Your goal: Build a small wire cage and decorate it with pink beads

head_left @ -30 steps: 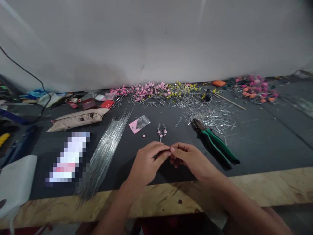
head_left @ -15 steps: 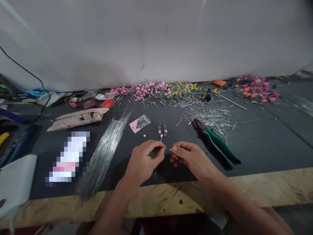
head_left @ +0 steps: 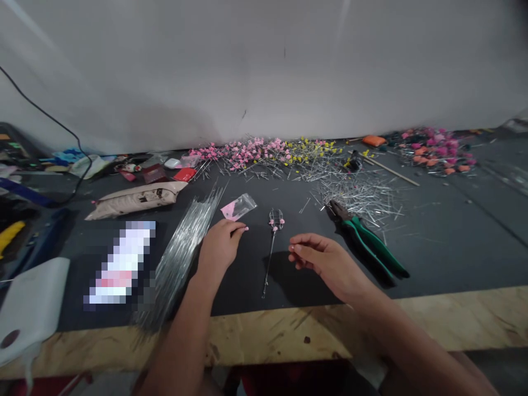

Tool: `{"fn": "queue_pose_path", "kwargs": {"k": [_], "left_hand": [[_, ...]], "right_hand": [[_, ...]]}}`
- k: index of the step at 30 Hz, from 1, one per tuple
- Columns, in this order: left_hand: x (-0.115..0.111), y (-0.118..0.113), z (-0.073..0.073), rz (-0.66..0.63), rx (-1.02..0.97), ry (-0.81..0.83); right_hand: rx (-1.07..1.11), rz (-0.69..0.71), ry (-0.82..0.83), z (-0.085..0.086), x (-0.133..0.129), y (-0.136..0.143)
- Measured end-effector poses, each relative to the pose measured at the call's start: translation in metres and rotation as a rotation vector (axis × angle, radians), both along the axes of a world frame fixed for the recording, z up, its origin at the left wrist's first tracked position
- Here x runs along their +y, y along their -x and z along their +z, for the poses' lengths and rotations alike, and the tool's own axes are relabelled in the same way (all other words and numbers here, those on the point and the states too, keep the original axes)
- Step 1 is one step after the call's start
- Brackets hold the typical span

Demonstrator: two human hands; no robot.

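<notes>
Fingertip pink bits [head_left: 246,229] partly hidden, screen [head_left: 124,258] pixelated

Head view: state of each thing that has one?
Left hand: fingers together at pink piece, grip unclear
Right hand: pinching small pink bit
Wire stem: lying loose, pink lumps at wider end
Pliers: lying down, unheld
Plastic bag: lying flat
Screen: lit, pixelated
Wire bundle: roughly parallel

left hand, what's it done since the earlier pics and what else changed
The left hand moved left, away from the right hand, to the pink bead; whether it grips it is unclear. That uncovered the wire stem. The right hand stayed about there, pinching a tiny pale bit; bag and pliers stayed put.
</notes>
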State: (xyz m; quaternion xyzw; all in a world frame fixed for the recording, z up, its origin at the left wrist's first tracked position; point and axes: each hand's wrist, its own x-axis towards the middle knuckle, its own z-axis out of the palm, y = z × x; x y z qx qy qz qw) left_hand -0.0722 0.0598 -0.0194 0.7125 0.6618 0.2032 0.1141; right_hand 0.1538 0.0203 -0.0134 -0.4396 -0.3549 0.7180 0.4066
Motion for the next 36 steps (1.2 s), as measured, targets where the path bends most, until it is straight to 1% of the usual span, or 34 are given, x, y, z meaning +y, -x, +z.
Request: {"fn": "queue_pose_path", "kwargs": {"k": [5, 9, 12, 17, 23, 26, 29, 33, 36], "left_hand": [[0.002, -0.003, -0.003, -0.013, -0.001, 0.010], [0.004, -0.004, -0.005, -0.044, -0.024, -0.006], [0.003, -0.006, -0.005, -0.066, 0.005, -0.004], [0.002, -0.008, -0.005, -0.081, 0.059, -0.003], [0.000, -0.008, -0.004, -0.054, -0.003, -0.004], [-0.003, -0.011, 0.002, -0.033, -0.074, 0.025], [-0.011, -0.018, 0.012, -0.022, -0.242, 0.063], [-0.027, -0.033, 0.027, -0.102, -0.524, 0.140], [-0.036, -0.044, 0.032, -0.183, -0.606, 0.197]], "right_hand": [[-0.016, 0.024, -0.012, -0.002, -0.001, 0.000], [-0.093, 0.063, -0.056, -0.001, -0.002, 0.001], [-0.131, 0.106, -0.086, -0.002, -0.003, 0.002], [-0.085, 0.130, -0.069, -0.004, -0.003, 0.002], [-0.011, 0.117, -0.031, -0.003, -0.003, 0.002], [-0.026, 0.133, -0.032, -0.001, -0.003, 0.003], [-0.050, 0.132, -0.028, 0.001, -0.003, 0.003], [-0.058, 0.099, -0.015, 0.007, -0.003, 0.004], [-0.061, 0.092, -0.024, 0.011, -0.004, 0.004]]}}
